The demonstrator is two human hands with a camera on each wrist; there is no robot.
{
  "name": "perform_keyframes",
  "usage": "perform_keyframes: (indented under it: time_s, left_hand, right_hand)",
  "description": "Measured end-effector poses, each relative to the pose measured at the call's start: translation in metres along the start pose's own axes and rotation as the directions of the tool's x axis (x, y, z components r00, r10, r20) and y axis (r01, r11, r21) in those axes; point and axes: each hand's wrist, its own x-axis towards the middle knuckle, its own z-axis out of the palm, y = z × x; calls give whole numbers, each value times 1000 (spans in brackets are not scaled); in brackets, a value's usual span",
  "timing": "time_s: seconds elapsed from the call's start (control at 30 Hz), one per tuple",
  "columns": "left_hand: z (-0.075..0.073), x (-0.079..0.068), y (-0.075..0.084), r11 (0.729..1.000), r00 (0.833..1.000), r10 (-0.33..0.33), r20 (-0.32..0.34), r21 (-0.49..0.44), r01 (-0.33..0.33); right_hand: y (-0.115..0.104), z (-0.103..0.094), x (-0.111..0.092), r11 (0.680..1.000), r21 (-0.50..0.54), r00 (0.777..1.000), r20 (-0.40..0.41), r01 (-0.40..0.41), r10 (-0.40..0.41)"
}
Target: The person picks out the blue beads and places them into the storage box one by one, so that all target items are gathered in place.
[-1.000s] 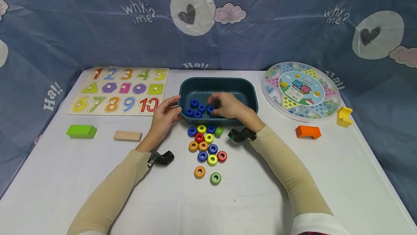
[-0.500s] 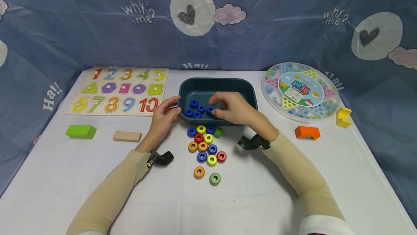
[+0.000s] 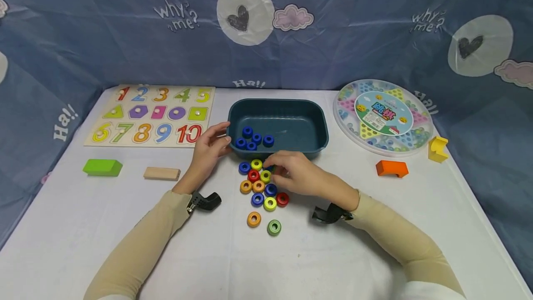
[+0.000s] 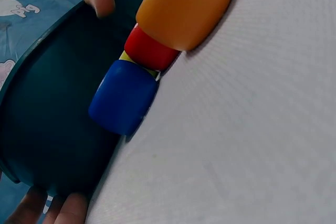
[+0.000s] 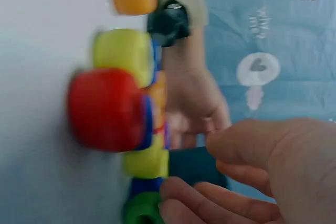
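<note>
Against the left end of a dark teal bin (image 3: 301,129), my left hand (image 3: 211,146) rests its fingers, thumb near the front corner. Several blue beads (image 3: 268,144) lie inside the bin, grouped at its left. My right hand (image 3: 301,175) reaches over the cluster of loose beads in front of the bin, thumb and fingers apart with nothing between them. In the right wrist view its fingertips are right at a green bead (image 5: 144,200), which the hand mostly hides in the head view. A yellow bead (image 3: 265,181) sits beside the thumb, and a red bead (image 3: 282,204) lies nearer me.
An orange bead (image 3: 254,224) and a light green bead (image 3: 274,233) lie apart, nearer me. Left are a number puzzle board (image 3: 166,126), a green block (image 3: 102,168) and a plain wooden block (image 3: 161,174). Right are a round marble game (image 3: 383,117), an orange block (image 3: 392,167) and a yellow block (image 3: 437,150).
My right hand has come out of the bin, back toward me, over the loose beads. The blue bead it was at stays in the bin. My left hand has stayed in place.
</note>
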Motion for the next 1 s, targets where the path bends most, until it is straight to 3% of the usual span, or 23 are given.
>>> perform_keyframes:
  time_s: [0.33, 0.7, 1.0]
  left_hand:
    - [-1, 0, -2, 1000, 1000, 7, 10, 7, -7]
    - [0, 1, -1, 1000, 1000, 6, 13, 4, -6]
    - [1, -1, 0, 1000, 1000, 2, 1, -9, -2]
  right_hand:
    - [1, 22, -6, 980, -198, 1000, 0, -29, 29]
    - [14, 25, -18, 976, -218, 994, -112, -14, -11]
    - [19, 27, -19, 984, -181, 996, -86, -6, -9]
